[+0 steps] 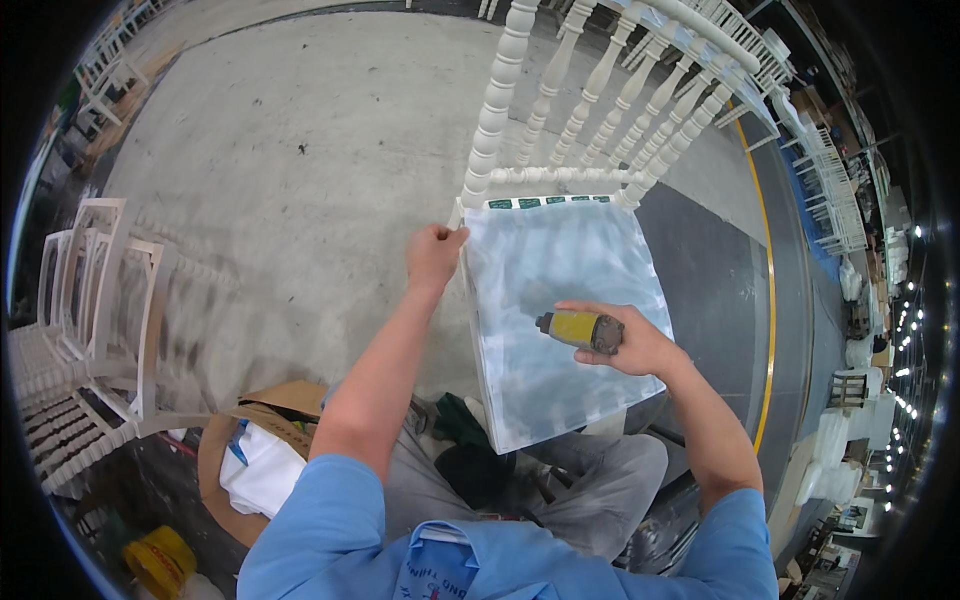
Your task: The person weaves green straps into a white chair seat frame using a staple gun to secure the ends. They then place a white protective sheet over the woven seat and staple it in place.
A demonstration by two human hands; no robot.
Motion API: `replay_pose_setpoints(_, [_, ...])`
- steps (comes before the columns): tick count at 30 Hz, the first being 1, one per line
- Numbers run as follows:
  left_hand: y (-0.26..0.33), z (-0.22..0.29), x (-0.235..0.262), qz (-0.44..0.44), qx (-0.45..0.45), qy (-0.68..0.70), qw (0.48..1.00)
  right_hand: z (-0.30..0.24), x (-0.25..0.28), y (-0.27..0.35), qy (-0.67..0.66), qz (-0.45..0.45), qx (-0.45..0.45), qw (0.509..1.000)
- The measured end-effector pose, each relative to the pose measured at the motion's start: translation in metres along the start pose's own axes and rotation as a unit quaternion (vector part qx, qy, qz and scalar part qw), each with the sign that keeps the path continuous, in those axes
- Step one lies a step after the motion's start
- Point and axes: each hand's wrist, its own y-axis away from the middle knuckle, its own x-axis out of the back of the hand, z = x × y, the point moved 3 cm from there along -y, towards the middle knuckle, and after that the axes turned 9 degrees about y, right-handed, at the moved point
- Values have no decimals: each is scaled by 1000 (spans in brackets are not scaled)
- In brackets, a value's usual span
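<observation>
At frame centre our left hand (434, 255) grips the chair (560, 300) seat's corner; our right hand (625, 345) holds a yellow tool (580, 330) over it. Lower left, 1 cardboard box (290, 400) holds white cloth (265, 470)

White chair frames (90, 330) stand at left, a cardboard box (270, 410) of cloth beside them.
</observation>
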Motion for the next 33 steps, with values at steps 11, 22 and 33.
replay_pose_setpoints(11, [-5, -16, -35, -93, 59, 70, 992, 0, -9, -13, -11, 0, 3, 1000])
replay_pose_setpoints(22, [-2, -20, -24, -55, -1, -64, 996, 0, -5, -41, 13, -21, -1, 1000])
replay_pose_setpoints(33, [-5, -6, -23, -44, -39, -47, 997, 0, -2, -121, 71, -88, 33, 993])
